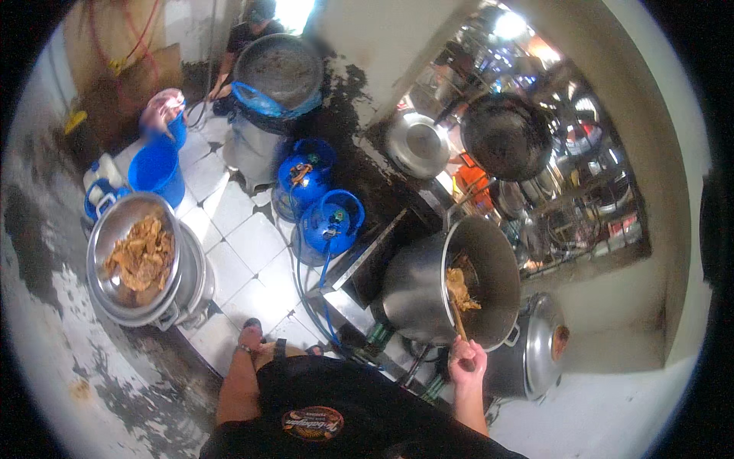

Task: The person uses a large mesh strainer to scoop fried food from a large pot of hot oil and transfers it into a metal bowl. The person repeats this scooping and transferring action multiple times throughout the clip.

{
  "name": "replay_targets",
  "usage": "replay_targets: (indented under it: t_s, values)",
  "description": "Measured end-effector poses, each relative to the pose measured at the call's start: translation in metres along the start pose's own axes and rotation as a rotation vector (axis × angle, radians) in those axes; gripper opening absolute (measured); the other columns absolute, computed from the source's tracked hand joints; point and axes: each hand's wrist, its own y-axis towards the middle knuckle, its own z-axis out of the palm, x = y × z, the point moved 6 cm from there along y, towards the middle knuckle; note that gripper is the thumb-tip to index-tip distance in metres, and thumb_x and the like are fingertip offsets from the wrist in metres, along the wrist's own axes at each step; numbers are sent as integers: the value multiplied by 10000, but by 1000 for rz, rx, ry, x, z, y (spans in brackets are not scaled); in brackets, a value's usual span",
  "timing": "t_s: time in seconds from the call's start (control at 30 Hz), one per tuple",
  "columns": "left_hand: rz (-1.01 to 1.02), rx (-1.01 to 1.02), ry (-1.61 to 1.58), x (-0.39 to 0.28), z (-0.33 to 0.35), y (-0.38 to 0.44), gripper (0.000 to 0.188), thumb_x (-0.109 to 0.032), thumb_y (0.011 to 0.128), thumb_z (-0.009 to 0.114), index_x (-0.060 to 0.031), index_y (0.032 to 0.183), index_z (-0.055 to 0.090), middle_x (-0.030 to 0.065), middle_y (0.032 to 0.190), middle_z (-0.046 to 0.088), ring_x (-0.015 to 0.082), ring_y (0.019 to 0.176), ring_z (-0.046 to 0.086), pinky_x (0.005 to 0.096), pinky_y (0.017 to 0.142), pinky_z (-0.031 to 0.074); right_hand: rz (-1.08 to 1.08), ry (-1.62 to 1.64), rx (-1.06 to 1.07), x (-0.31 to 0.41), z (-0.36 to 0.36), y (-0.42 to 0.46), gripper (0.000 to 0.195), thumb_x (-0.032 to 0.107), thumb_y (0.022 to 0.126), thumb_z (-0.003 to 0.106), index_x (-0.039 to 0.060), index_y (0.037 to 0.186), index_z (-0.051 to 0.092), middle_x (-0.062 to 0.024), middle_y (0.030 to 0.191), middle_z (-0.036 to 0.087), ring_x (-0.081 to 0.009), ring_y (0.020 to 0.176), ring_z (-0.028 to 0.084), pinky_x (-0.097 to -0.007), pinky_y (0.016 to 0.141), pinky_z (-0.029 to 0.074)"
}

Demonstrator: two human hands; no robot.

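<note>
My right hand grips the wooden handle of a long utensil that reaches over the rim of a tall metal stockpot. Its far end meets browned pieces of meat inside the pot, so I cannot make out its shape. My left hand hangs low beside my leg; its fingers are too small and blurred to read. Over to the left, a metal basin holds a heap of similar browned meat and rests on a large lidded or stacked metal pot.
Two blue gas cylinders with hoses stand on white floor tiles. A lidded pot sits beside the stockpot. Blue buckets line the left wall. A person crouches behind a large wok. Pans hang at a wall opening.
</note>
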Motion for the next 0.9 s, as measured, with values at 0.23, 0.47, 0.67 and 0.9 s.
replay_targets:
  t_s: [0.23,0.47,0.67,0.9]
  values:
    - [-351,120,-114,25,55,-72,246,-306,795,586,-115,889,708,107,850,706,282,768,678,409,683,533,-23,-51,34,0,6,-3,343,32,825,546,-148,1093,430,-19,658,500,-91,487,484,-201,432,443]
    - [-314,369,-45,52,79,-108,261,-275,817,576,-112,967,714,79,925,715,286,830,691,416,750,543,-98,-128,86,-8,13,-36,354,35,808,554,-155,1088,451,-9,658,499,-73,500,487,-183,440,460]
    - [-56,216,139,52,-24,-53,218,-253,791,615,-104,909,722,109,925,703,298,911,671,414,769,542,-304,-213,120,-14,-9,-55,229,50,852,494,-135,986,472,-6,644,453,-83,465,434,-195,437,424]
    - [-707,149,-1089,99,-93,-41,158,-194,811,607,-78,895,672,93,807,669,248,684,667,379,545,525,-95,-99,145,-53,-6,-34,193,63,834,520,-66,977,528,-19,635,485,-82,462,421,-231,415,381]
